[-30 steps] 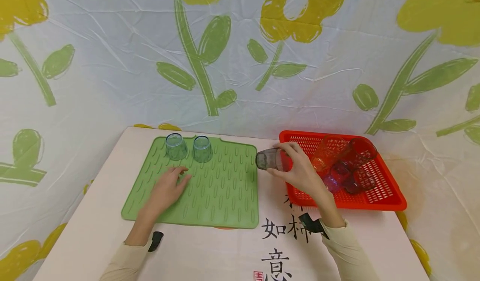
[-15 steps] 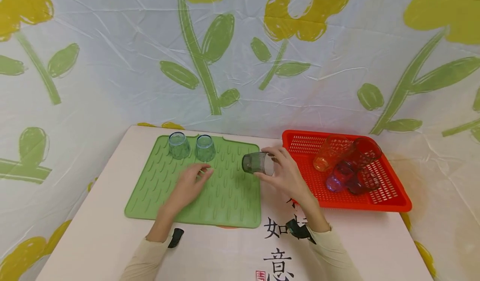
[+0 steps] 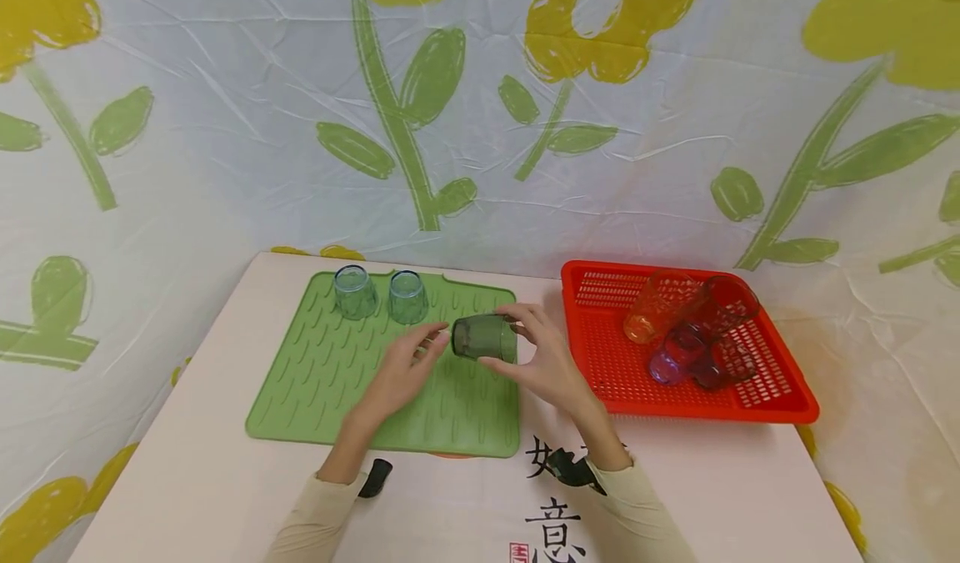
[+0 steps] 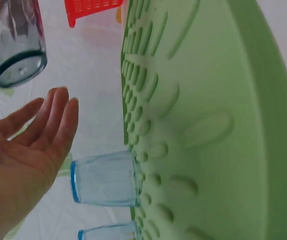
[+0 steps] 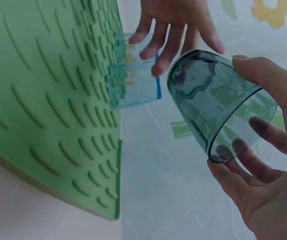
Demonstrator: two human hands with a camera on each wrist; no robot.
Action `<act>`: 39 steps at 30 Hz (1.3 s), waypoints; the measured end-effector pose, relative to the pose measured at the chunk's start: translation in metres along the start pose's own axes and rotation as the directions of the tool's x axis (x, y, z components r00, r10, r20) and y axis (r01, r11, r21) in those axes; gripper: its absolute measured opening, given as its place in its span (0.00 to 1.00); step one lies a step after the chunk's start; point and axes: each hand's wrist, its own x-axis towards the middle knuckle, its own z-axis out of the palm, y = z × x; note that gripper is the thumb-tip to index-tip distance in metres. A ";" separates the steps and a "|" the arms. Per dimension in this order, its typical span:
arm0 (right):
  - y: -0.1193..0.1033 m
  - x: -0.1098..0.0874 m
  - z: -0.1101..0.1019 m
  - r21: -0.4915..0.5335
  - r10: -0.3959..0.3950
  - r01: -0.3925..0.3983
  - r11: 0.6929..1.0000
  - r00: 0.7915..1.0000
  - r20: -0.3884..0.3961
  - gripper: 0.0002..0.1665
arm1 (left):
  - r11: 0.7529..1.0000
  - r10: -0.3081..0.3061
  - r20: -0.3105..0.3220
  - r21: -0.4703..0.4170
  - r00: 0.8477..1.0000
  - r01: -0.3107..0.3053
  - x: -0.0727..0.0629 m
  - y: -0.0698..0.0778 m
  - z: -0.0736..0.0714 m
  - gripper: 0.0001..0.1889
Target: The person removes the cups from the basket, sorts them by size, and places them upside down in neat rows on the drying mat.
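Note:
My right hand (image 3: 551, 367) grips a grey-tinted glass tumbler (image 3: 483, 336) near its rim, thumb on one side and fingers on the other. The tumbler lies sideways above the green drying mat (image 3: 352, 396), its base pointing left. In the right wrist view the rim of this tumbler (image 5: 218, 105) faces the right palm. My left hand (image 3: 401, 375) is over the mat with relaxed fingers, close to the tumbler's base and holding nothing. Two light-blue tumblers (image 3: 356, 293) stand upside down side by side at the mat's back left; the left wrist view shows one blue tumbler (image 4: 106, 179) below the left fingers.
A red plastic basket (image 3: 705, 414) stands right of the mat. Inside it are an orange glass (image 3: 652, 309), a purple glass (image 3: 678, 353) and several dark reddish-looking glasses. A flowered cloth (image 3: 480, 171) hangs behind the table. Black lettering (image 3: 555, 521) marks the table's front.
My right hand has carried the grey tumbler left, from the basket's edge to above the mat. My left hand has moved right, towards the tumbler's base. The blue tumblers have stayed put.

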 end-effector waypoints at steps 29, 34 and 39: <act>0.002 -0.001 0.025 -0.140 -0.011 0.030 0.990 0.991 0.134 0.48 | 0.963 -0.023 -0.016 -0.271 1.000 0.018 0.003 0.030 0.006 0.31; 0.002 0.002 0.030 -0.190 -0.020 0.046 0.981 0.990 0.139 0.49 | 0.991 0.053 -0.067 -0.121 0.996 -0.061 0.008 0.037 0.012 0.33; 0.002 0.005 0.034 -0.139 -0.012 0.029 0.990 0.993 0.121 0.46 | 0.991 0.130 -0.090 -0.003 0.987 -0.131 0.011 0.039 0.014 0.32</act>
